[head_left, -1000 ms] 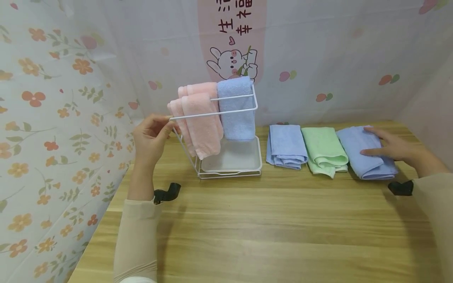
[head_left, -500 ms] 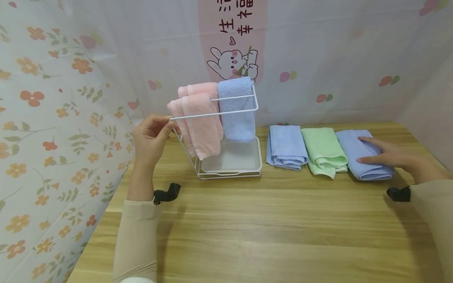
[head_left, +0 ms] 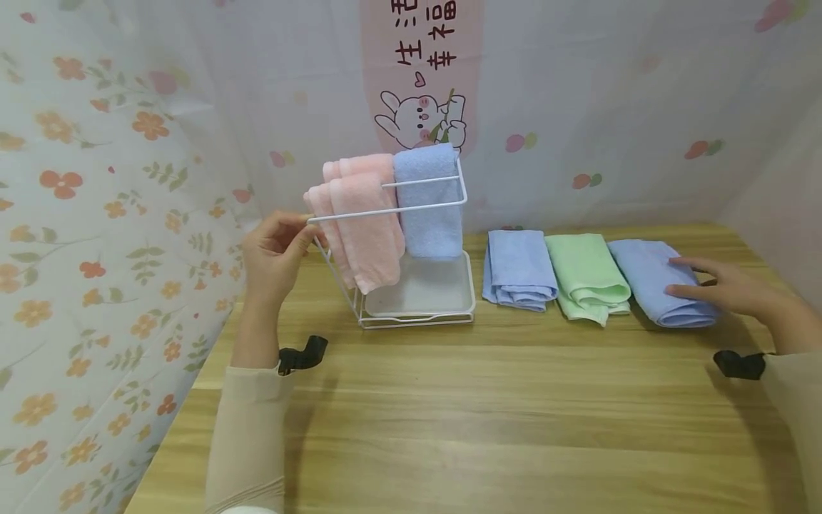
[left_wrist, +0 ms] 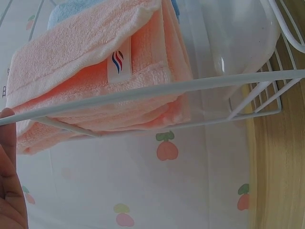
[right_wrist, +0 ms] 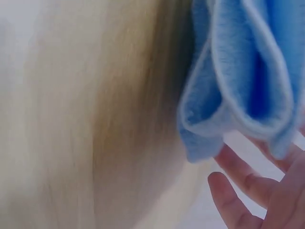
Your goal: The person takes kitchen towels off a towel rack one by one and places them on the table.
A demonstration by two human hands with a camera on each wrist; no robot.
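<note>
At the right end of the row on the tabletop (head_left: 449, 414), the rightmost blue towel (head_left: 648, 282) lies folded, and I take it as the thing being worked on. The right hand (head_left: 732, 289) reaches over its right side, fingers spread and only slightly bent, wrapped round nothing; I can't tell whether the pads touch the cloth. I judge the step in hand to be squaring up this towel beside its neighbours. A good next move calls for a light touch: nudge the edge straight, or lift the hand away without dragging the top layer.

Just to its left lies the folded green towel (head_left: 581, 260), then the left blue towel (head_left: 520, 260). Further left stands the white wire rack (head_left: 427, 208), its front corner pinched by the left hand (head_left: 276, 250), which I read as steadying it. Pink towels (head_left: 366, 243) and a hanging blue towel (head_left: 430, 239) drape over its bars above the pale tray (head_left: 430, 289).

My right wrist feed is blurred, showing loose blue folds in front of parted fingers. The left wrist feed crops that hand to a sliver at the edge. Overlapping layers keep me from counting the pink towels, and the banner (head_left: 420, 71) behind loses its top lettering.
</note>
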